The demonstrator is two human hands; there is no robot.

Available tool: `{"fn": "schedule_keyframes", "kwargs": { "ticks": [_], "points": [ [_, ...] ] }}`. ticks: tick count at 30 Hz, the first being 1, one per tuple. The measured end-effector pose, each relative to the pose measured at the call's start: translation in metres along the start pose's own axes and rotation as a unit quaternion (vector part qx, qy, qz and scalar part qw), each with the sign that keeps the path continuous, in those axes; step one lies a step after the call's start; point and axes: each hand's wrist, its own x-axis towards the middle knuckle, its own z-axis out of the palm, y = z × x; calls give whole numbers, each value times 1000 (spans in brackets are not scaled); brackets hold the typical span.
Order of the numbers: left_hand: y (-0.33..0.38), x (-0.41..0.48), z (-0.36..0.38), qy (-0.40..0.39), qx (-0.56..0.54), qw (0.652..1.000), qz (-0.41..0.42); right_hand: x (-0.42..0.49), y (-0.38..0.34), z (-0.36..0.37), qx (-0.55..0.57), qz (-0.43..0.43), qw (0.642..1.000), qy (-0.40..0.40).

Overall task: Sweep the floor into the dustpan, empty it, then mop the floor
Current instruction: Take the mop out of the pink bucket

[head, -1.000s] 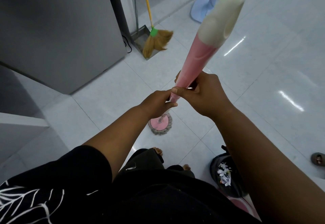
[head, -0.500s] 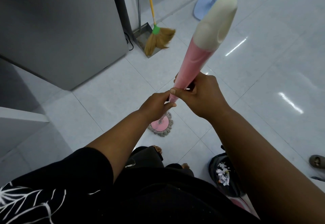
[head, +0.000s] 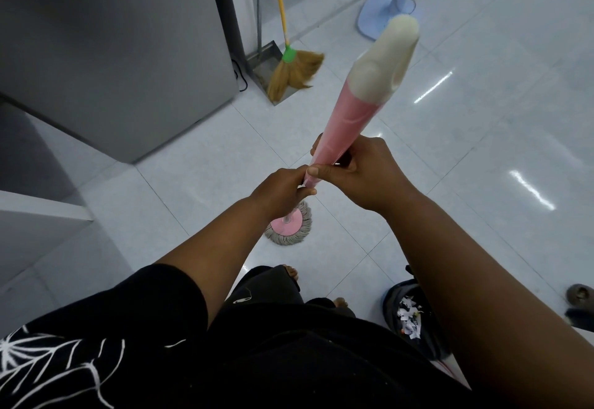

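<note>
Right hand (head: 360, 177) and left hand (head: 279, 188) are both curled tight round the pink mop handle (head: 347, 119), left directly below right.

From the head view, the mop head (head: 288, 227) sits flat on the white floor (head: 482, 151) just ahead of the bare feet. I'd say sweeping is done: the broom (head: 294, 71) and dustpan (head: 264, 60) stand parked by the grey cabinet (head: 112, 55), and the bin (head: 408, 315) holds paper scraps. So mopping is in hand, and next calls for a firm two-handed push across the tiles. The bin sits close by the right leg. The fan base (head: 376, 19) and a sandal (head: 580, 294) would need working around.
</note>
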Motion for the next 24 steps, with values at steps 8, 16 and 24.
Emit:
{"fn": "schedule_keyframes", "kwargs": {
  "ticks": [8,16,24],
  "points": [
    [-12,-13,-5,16,-12,1000,2,1,-6,15,8,-14,1000,1],
    [-8,-4,4,29,-18,999,9,-13,6,17,39,26,998,41],
    [35,9,49,-2,10,1000,-8,-62,24,-42,39,70,995,60]
  ]
}}
